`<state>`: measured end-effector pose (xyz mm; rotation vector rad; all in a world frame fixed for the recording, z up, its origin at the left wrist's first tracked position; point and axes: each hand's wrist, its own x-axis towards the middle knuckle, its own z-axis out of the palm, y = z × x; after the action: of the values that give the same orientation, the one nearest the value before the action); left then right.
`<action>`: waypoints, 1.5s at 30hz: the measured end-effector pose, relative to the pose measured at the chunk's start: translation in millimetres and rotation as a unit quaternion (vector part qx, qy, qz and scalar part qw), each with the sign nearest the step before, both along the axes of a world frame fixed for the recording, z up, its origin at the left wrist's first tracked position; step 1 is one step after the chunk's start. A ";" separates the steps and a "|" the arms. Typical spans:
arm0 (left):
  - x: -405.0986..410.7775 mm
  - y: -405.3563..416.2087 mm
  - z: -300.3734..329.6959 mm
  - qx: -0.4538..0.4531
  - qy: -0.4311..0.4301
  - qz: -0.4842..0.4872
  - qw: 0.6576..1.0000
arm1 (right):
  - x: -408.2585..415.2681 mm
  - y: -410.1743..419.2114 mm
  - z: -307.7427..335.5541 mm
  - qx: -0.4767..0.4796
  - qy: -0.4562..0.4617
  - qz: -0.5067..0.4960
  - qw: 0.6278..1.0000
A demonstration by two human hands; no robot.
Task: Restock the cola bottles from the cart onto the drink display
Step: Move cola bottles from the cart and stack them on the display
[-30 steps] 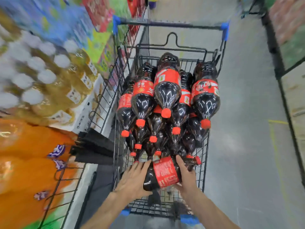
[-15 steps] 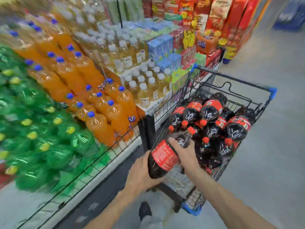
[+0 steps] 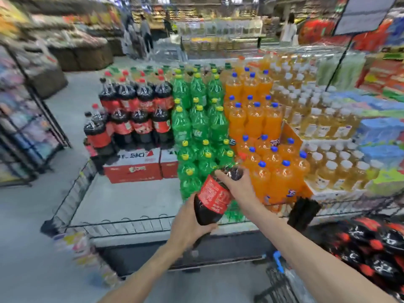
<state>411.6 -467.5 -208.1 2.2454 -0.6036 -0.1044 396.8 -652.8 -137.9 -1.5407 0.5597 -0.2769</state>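
Both hands carry the dark plastic cola bottle with red label [image 3: 213, 199] tilted, left hand [image 3: 190, 226] cupping its base, right hand [image 3: 237, 186] gripping its shoulder, right of the stacked cola bottles [image 3: 135, 112]; risk: clipping green bottles [image 3: 196, 127] en route, toppling them.

Both bare forearms reach forward, the left hand [image 3: 189, 224] cupping the cola bottle [image 3: 213, 197] from below while the right hand [image 3: 237, 187] grips its upper part.
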 end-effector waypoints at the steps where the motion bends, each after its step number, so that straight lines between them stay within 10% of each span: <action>1: 12.7 19.3 3.7 -0.005 -0.002 0.021 1.000 | 20.7 19.1 3.3 -0.011 -0.005 0.017 1.000; 12: 200.1 182.0 1.4 -0.038 0.013 0.125 0.991 | 241.5 187.8 13.8 -0.075 -0.041 0.093 0.992; 27: 463.7 207.5 -76.6 -0.095 0.116 0.177 0.973 | 515.6 226.0 -34.7 -0.115 0.013 0.175 0.978; 45: 588.9 203.9 -143.5 -0.213 0.083 0.205 0.952 | 622.0 268.0 -85.6 -0.263 -0.093 0.185 0.943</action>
<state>1000.6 -263.6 -351.5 1.8695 -0.0498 0.0443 1018.8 -384.7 -223.5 -2.0706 0.0315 -0.2914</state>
